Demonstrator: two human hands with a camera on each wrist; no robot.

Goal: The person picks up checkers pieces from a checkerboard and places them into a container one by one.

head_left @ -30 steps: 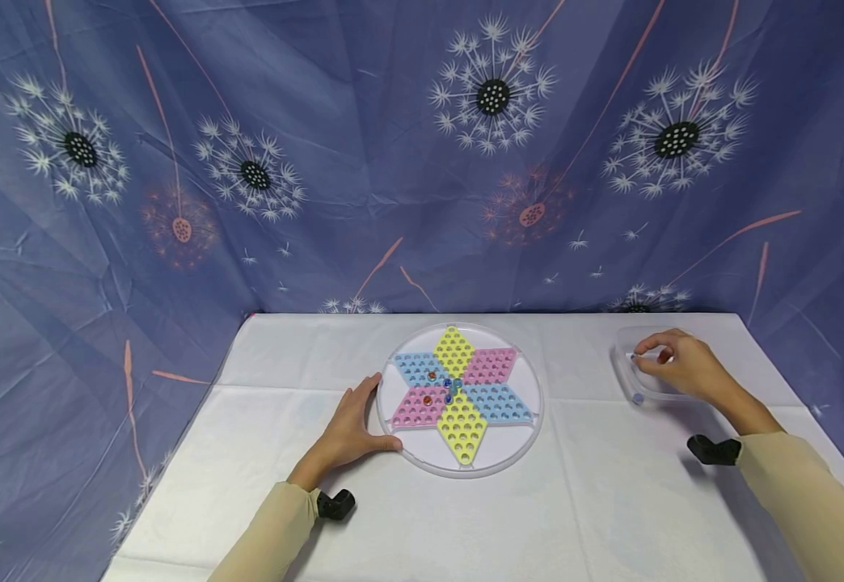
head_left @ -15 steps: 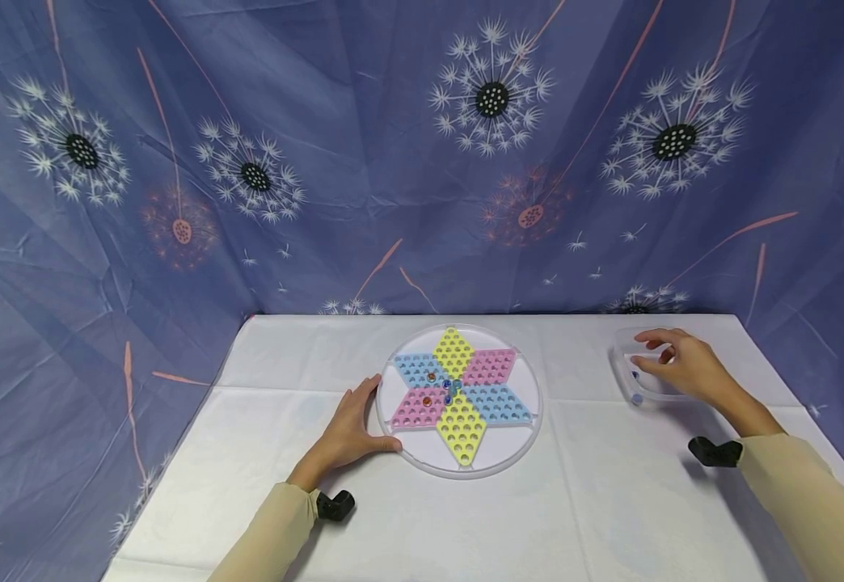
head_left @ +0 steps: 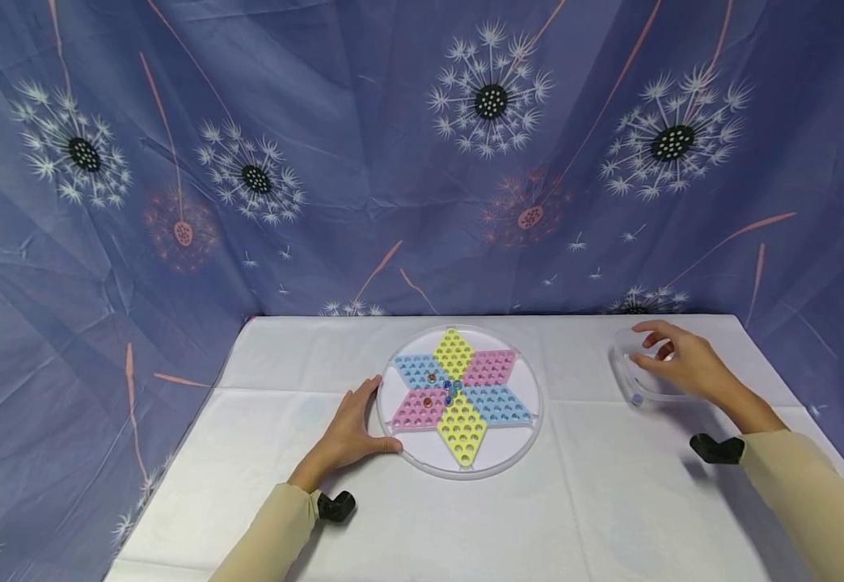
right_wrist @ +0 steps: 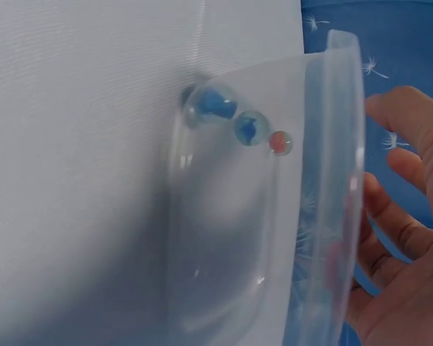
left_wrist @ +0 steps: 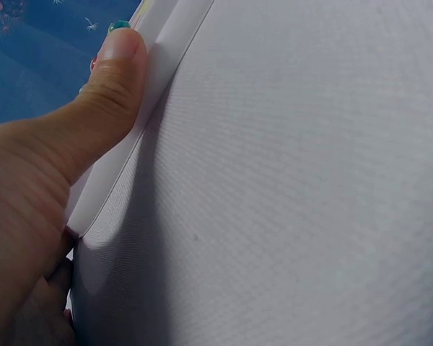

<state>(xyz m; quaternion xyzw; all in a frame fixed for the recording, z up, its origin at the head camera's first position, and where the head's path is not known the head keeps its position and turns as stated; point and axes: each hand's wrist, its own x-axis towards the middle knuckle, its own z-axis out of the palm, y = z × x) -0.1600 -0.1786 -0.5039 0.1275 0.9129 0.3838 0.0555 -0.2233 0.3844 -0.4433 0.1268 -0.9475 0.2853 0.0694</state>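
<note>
A round white Chinese checkers board (head_left: 498, 453) with a pink, blue and yellow star lies in mid-table. My left hand (head_left: 349, 428) rests along its left rim, fingers and thumb spread; in the left wrist view the thumb (left_wrist: 112, 86) presses on the rim. Two red marbles (head_left: 428, 402) sit in its left points, and a few blue and teal marbles (head_left: 448, 385) at its centre. On the right, my right hand (head_left: 684, 361) hovers over a clear plastic box (head_left: 622, 376), thumb and fingers apart. A large blue marble (right_wrist: 215, 104), a smaller blue one (right_wrist: 251, 128) and a red one (right_wrist: 281, 143) show inside.
A white cloth (head_left: 575, 501) covers the table. Behind it and at the sides hangs a blue curtain (head_left: 364, 162) with dandelion prints. Each wrist wears a black device, such as the one at the right cuff (head_left: 716, 449).
The right thumb and forefinger were close together by a blue spot over the box; they have parted, with the forefinger higher. The left hand and the board stay where they were.
</note>
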